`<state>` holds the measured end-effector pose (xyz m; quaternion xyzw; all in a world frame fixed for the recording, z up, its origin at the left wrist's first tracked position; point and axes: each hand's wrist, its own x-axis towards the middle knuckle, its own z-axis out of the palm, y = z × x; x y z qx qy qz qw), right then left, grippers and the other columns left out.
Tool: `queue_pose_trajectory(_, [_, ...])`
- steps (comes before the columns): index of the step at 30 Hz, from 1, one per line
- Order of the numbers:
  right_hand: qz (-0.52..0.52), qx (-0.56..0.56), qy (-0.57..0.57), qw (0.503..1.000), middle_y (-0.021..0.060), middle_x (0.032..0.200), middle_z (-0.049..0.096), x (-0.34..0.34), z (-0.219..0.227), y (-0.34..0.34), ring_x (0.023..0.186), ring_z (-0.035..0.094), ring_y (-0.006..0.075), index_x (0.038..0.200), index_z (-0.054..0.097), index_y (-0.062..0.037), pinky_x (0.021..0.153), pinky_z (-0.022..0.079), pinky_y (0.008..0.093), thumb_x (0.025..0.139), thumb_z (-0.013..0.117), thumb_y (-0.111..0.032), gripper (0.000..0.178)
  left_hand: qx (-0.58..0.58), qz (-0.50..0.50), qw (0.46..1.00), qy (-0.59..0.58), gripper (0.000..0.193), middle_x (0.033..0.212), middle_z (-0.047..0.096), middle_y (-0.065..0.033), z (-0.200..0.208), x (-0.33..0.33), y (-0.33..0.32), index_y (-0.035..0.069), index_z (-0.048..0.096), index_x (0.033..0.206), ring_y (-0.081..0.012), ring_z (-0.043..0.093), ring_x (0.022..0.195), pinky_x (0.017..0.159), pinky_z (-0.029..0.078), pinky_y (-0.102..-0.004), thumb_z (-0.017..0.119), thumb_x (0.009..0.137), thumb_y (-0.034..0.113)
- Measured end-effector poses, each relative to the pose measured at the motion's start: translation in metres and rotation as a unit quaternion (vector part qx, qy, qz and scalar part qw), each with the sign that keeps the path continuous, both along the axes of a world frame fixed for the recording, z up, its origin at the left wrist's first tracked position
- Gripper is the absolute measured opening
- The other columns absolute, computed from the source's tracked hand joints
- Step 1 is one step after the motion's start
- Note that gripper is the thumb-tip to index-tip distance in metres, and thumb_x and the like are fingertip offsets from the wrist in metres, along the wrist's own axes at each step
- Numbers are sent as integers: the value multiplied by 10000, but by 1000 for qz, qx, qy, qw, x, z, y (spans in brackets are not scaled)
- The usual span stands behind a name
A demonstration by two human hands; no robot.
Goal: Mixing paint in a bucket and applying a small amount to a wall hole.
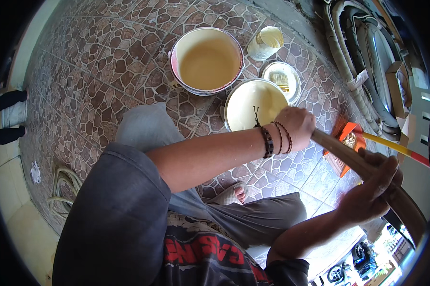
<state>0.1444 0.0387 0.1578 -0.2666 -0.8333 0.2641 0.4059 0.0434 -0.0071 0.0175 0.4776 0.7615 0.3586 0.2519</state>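
A long brown wooden stick (341, 155) slants from the right edge towards the buckets. My left hand (297, 127), with dark bracelets at its wrist, is closed round the stick beside the rim of a bucket of cream paint (243, 109). Farther up the stick, my right hand (374, 188) wraps its fingers round it. Whether the stick goes on past my left hand cannot be seen. Behind the paint bucket stands a larger bucket (174, 66) with beige liquid inside. A paintbrush (280, 81) lies on a round white lid (297, 85) next to the paint bucket.
A pale can (266, 44) stands behind the lid. To the right sits an orange dustpan (352, 127) with debris and a yellow-red handle (391, 145). Thick hoses (341, 43) are coiled along the far right edge. A hose loop (62, 190) lies at left on the stone-patterned tiles.
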Motion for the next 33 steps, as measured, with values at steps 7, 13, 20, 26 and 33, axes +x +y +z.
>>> queue_pose_trajectory(7, [16,-114,6,993,79,725,618,-9,-9,14,704,632,177,816,568,-31,724,502,314,945,477,-343,350,-91,-56,994,-18,130,714,622,-190,12,-18,-27,12,632,712,-342,638,760,719,511,-408,578,722,130])
queue_pose_trajectory(13, [28,-4,8,1000,97,774,635,-15,-12,10,754,646,170,864,569,-37,741,516,301,944,486,-336,320,39,58,994,87,73,699,613,-162,-17,-28,-6,31,587,681,-327,625,732,707,498,-419,597,705,100])
queue_pose_trajectory(20, [-47,-39,-21,998,54,617,571,3,8,10,580,609,146,779,550,-16,595,532,286,929,531,-259,286,-67,-116,989,-57,159,753,638,-183,-3,11,-4,13,615,813,-346,642,766,729,512,-418,576,675,82])
queue_pose_trajectory(26, [29,-120,59,991,70,710,626,-21,-18,9,691,655,193,868,572,-37,716,525,316,917,539,-331,301,-142,-172,975,-17,154,671,630,-178,1,-49,-25,20,649,680,-292,644,701,675,502,-383,668,653,171])
queue_pose_trajectory(33, [-35,13,28,999,53,668,648,-23,-9,10,720,671,151,832,596,-58,794,492,326,915,541,-340,298,60,-20,997,37,385,626,616,-135,-13,-43,4,54,623,632,-272,628,633,633,488,-377,751,669,415])
